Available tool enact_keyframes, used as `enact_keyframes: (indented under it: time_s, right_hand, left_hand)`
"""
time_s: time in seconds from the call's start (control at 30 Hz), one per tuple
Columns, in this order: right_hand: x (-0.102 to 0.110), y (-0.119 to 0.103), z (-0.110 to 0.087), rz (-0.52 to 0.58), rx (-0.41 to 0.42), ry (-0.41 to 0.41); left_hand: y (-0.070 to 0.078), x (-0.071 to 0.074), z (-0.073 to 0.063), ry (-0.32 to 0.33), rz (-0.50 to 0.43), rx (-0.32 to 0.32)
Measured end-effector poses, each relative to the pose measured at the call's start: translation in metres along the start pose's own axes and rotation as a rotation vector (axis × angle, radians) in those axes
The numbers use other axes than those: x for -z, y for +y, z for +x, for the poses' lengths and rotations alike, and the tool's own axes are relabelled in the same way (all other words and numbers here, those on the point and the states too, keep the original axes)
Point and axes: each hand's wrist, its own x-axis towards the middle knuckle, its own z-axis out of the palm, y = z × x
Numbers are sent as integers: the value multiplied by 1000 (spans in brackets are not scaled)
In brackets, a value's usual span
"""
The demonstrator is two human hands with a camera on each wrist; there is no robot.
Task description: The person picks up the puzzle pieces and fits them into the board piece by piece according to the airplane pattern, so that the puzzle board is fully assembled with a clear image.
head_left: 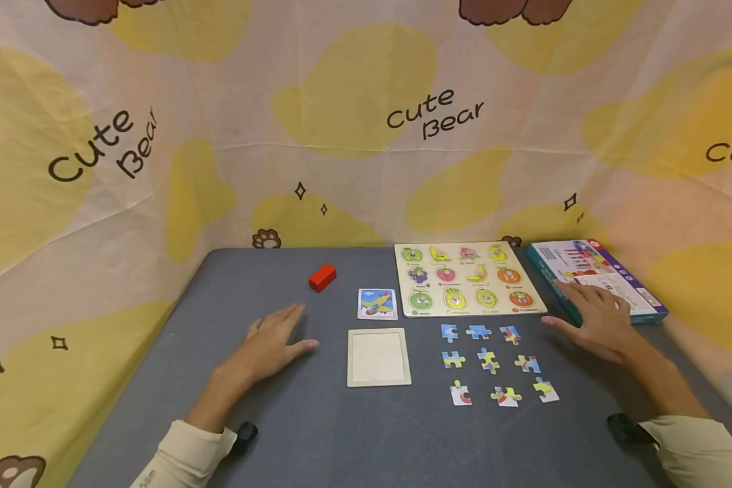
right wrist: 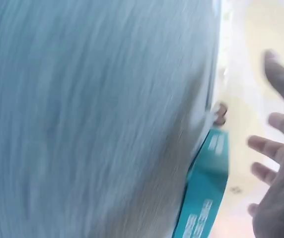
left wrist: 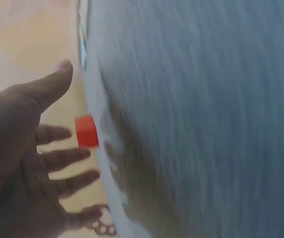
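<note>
My left hand (head_left: 273, 344) hovers over the left part of the table, fingers spread and holding nothing. The red block (head_left: 322, 278) lies beyond its fingertips, and the left wrist view also shows that red block (left wrist: 86, 132). To its right sits a square wooden frame tray (head_left: 379, 387), with a small airplane picture card (head_left: 377, 304) just behind. Several jigsaw pieces (head_left: 489, 360) are spread in rows right of the tray. My right hand (head_left: 599, 324) is held above the table with extended fingers, empty, overlapping the near-left part of the teal box (head_left: 610, 271) in the head view.
A fruit puzzle board (head_left: 468, 279) lies at the back behind the jigsaw pieces. The grey table (head_left: 317, 434) reaches back to a patterned cloth (head_left: 341, 102) hanging behind and at both sides. Dark wrist cameras (head_left: 629, 430) sit at the sleeves.
</note>
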Motion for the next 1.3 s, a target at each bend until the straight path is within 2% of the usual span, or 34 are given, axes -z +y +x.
enact_keyframes:
  time_s: [0.2,0.37,0.47,0.6,0.87,1.03,1.3]
  right_hand:
    - [-4,-34,5,67,40,-49]
    - [-8,-67,11,109,95,-66]
    - [-12,-87,16,138,127,-77]
    - [-18,-109,21,179,163,-90]
    - [-33,-138,31,227,225,-123]
    - [-38,-148,34,213,237,-141]
    - [-46,-150,37,196,254,-137]
  left_hand:
    - [28,-11,3,-120,-147,-70]
    - [47,-16,6,-180,-166,-113]
    - [55,-18,7,-207,-153,-112]
    - [60,-20,8,-225,-131,-96]
    - [60,-24,10,-208,-116,-112]
    - [60,-24,11,-221,-105,-98]
    - [65,-20,10,-257,-113,-66]
